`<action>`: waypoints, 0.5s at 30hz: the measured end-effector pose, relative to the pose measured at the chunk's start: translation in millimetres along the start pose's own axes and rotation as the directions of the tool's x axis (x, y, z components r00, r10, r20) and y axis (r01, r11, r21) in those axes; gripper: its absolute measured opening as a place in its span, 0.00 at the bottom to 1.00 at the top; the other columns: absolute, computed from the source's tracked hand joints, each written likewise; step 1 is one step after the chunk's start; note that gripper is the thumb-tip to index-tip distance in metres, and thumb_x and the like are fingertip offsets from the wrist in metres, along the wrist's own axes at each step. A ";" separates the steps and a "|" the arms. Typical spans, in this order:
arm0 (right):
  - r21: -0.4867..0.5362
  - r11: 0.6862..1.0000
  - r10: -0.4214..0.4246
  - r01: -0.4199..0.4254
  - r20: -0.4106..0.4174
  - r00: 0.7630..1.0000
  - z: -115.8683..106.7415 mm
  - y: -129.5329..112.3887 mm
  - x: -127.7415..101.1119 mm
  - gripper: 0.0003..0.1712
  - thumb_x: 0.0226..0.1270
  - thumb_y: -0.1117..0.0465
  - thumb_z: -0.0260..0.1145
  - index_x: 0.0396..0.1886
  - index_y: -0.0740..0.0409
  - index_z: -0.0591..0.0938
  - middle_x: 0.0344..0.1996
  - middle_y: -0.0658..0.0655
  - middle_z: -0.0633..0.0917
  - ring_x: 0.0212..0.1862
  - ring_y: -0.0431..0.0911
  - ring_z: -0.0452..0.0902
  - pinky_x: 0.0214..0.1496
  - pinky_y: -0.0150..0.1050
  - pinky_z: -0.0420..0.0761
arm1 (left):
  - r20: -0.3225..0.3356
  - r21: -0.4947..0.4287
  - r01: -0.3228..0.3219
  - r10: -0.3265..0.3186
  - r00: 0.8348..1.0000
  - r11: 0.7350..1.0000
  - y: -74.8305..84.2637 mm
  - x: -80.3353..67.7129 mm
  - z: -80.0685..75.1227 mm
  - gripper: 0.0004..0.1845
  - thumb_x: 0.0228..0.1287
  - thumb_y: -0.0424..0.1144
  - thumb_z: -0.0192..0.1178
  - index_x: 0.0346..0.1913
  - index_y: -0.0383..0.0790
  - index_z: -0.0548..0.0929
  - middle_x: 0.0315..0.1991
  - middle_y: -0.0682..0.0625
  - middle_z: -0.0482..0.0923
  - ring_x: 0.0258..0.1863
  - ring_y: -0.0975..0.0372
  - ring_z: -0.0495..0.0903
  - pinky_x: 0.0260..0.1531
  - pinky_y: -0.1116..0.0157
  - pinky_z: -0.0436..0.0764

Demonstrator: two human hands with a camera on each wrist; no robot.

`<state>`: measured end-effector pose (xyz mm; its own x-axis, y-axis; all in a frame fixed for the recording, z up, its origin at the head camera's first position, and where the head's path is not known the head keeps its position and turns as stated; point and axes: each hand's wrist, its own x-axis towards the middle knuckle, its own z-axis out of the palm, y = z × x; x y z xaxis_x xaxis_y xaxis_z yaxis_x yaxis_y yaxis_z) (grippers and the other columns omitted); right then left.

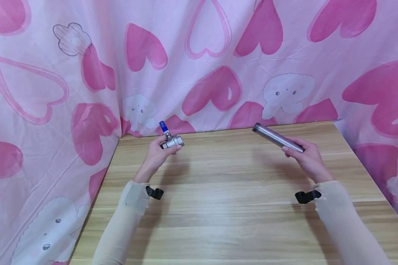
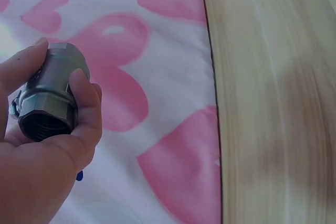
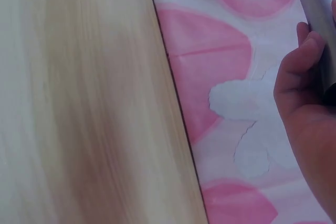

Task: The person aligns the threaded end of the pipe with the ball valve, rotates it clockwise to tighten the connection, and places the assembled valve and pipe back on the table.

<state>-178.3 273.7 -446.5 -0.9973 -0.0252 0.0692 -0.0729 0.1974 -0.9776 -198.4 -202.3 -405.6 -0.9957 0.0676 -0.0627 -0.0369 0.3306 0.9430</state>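
My left hand grips a small steel ball valve with a blue lever, held above the back left of the wooden table. In the left wrist view the valve shows its threaded opening between thumb and fingers. My right hand holds a grey metal pipe by its near end; the pipe slants up and to the left over the table's back right. In the right wrist view the pipe runs along the right edge above my curled fingers.
A pink cloth printed with hearts and white cartoon shapes hangs behind the table and on both sides. A black wrist camera mount sits on the left sleeve, another mount on the right.
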 end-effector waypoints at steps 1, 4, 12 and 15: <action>-0.017 1.000 -0.003 0.003 -0.001 1.000 1.8 -1.4 -0.2 0.21 0.63 0.63 0.68 0.57 0.52 0.81 0.38 0.38 0.84 0.35 0.33 0.78 0.35 0.26 0.78 | 0.007 0.015 0.002 -0.002 1.000 1.000 1.9 -0.5 1.0 0.27 0.57 0.44 0.70 0.60 0.44 0.77 0.53 0.43 0.77 0.44 0.54 0.79 0.41 0.63 0.81; -0.069 0.998 -0.015 0.014 -0.004 1.000 6.6 -5.9 -0.6 0.23 0.63 0.62 0.69 0.59 0.56 0.79 0.38 0.36 0.84 0.35 0.33 0.79 0.35 0.27 0.78 | 0.027 0.048 0.003 -0.004 1.000 0.999 7.6 -1.7 4.1 0.29 0.56 0.46 0.70 0.61 0.46 0.77 0.53 0.44 0.77 0.43 0.53 0.79 0.41 0.61 0.80; -0.127 0.990 -0.065 0.068 0.025 0.998 15.5 -17.4 1.2 0.24 0.63 0.61 0.69 0.59 0.58 0.79 0.41 0.35 0.82 0.37 0.33 0.78 0.37 0.26 0.79 | 0.069 0.048 -0.053 0.050 0.996 0.997 18.7 -1.9 14.9 0.28 0.56 0.43 0.71 0.60 0.46 0.78 0.52 0.43 0.78 0.42 0.54 0.78 0.40 0.63 0.81; -0.105 0.991 -0.077 0.080 0.025 0.997 20.2 -20.8 2.2 0.23 0.62 0.63 0.69 0.58 0.60 0.79 0.39 0.36 0.83 0.37 0.33 0.78 0.36 0.27 0.79 | 0.081 0.048 -0.069 0.065 0.995 0.996 21.9 -0.7 19.3 0.26 0.55 0.42 0.71 0.59 0.46 0.79 0.51 0.44 0.78 0.42 0.54 0.78 0.40 0.62 0.80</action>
<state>-178.8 249.8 -430.0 -0.9881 -0.0651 0.1396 -0.1527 0.2961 -0.9429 -196.8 -176.9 -391.2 -0.9858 0.1653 -0.0282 0.0356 0.3703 0.9282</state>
